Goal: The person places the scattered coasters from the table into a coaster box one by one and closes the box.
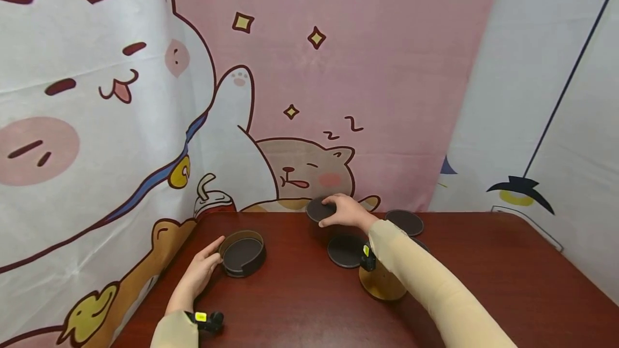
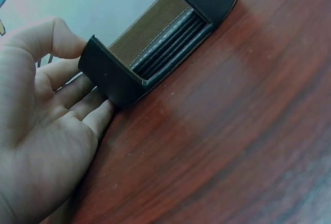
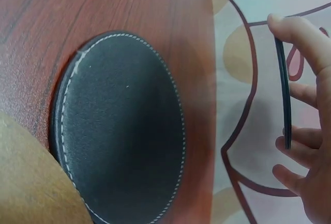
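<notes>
In the head view my right hand (image 1: 345,212) pinches a round black coaster (image 1: 319,209) above the far edge of the table. The right wrist view shows this coaster (image 3: 284,94) edge-on between the thumb and fingertips. My left hand (image 1: 200,267) touches the outer wall of a round coaster holder (image 1: 251,267) at the left, its fingers fairly straight. Through the notch in the holder's wall, several dark coasters (image 2: 170,45) show stacked inside. Below the right hand lies another black coaster (image 1: 344,251) with pale stitching round its edge.
A tan disc (image 1: 382,286) lies under the right forearm, partly covered by it. Beyond the forearm is a further black coaster (image 1: 406,222), with another dark edge beside it. The reddish-brown table (image 1: 300,305) ends at a printed cartoon curtain (image 1: 387,95).
</notes>
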### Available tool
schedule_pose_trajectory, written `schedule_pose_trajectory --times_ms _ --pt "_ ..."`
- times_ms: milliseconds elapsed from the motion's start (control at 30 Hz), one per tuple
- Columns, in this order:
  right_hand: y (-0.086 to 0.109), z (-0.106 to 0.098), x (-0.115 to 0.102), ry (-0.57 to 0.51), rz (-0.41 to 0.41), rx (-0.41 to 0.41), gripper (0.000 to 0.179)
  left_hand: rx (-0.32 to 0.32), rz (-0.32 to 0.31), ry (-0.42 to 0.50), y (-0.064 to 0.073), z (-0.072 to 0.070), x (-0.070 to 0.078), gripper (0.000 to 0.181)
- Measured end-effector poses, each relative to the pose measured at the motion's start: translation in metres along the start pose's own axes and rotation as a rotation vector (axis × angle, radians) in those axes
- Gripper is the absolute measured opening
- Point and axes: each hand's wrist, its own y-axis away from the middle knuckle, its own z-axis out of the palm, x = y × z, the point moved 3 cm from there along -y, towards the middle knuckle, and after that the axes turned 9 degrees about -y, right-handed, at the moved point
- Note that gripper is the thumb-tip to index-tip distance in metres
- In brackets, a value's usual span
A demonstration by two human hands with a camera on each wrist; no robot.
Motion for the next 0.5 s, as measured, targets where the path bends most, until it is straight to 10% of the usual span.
schedule_pose_trajectory --times_ms 500 --pt "0.011 -0.006 -0.019 -0.014 -0.041 -0.031 0.072 -0.001 0.001 0.024 0.0 0.0 0.0 0.067"
